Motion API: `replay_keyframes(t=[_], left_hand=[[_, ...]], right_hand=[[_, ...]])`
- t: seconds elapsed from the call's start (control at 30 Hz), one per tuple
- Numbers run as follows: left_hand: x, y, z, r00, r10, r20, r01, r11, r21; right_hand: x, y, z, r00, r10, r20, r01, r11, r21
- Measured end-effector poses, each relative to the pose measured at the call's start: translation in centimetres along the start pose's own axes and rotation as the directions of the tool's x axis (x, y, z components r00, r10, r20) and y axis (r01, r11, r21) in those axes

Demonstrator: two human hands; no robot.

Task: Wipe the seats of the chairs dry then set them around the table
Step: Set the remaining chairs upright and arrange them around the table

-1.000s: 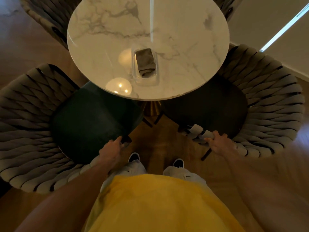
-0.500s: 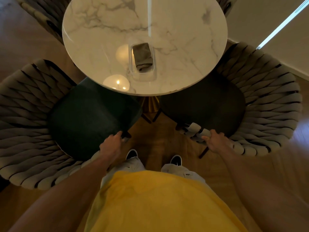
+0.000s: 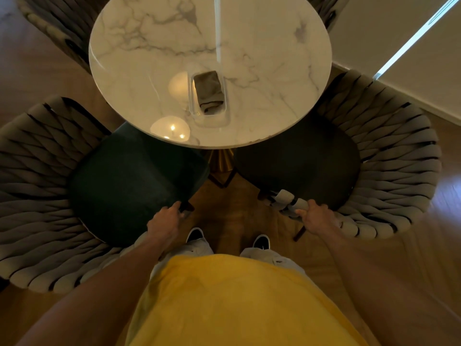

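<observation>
Wood floor, dim. Round white marble surface (image 3: 262, 58) hides both dark seat fronts. Your left hand (image 3: 163, 222) grips the left woven grey chair (image 3: 37, 196); right hand (image 3: 315, 218) grips the right woven grey chair (image 3: 399, 171). Fingertips hidden.

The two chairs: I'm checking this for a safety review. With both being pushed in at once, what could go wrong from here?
1. The left chair and right chair sit close either side of the gold table base; their legs might knock it.
2. A jolt could shift the clear tray holding the cloth on the marble table.
3. The left hand holds only the seat corner, so its grip may slip.
</observation>
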State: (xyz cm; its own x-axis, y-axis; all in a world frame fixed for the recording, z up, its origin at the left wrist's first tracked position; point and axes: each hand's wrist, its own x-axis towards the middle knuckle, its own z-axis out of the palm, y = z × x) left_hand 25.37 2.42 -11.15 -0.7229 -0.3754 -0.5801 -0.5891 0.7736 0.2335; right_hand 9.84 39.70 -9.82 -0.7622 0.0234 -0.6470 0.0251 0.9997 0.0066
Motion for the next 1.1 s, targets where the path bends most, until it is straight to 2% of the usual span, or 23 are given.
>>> replay_keyframes(t=[0.87, 1.1], left_hand=[[0.0, -0.4, -0.1, 0.999, -0.020, 0.033, 0.021, 0.999, -0.035], [-0.2, -0.6, 0.1, 1.000, -0.009, 0.028, 0.011, 0.999, -0.052]], right_hand=[[-0.9, -0.4, 0.1, 1.000, 0.028, -0.004, -0.028, 0.999, -0.036], [-1.4, -0.4, 0.5, 0.997, 0.031, -0.064, -0.031, 0.999, 0.008]])
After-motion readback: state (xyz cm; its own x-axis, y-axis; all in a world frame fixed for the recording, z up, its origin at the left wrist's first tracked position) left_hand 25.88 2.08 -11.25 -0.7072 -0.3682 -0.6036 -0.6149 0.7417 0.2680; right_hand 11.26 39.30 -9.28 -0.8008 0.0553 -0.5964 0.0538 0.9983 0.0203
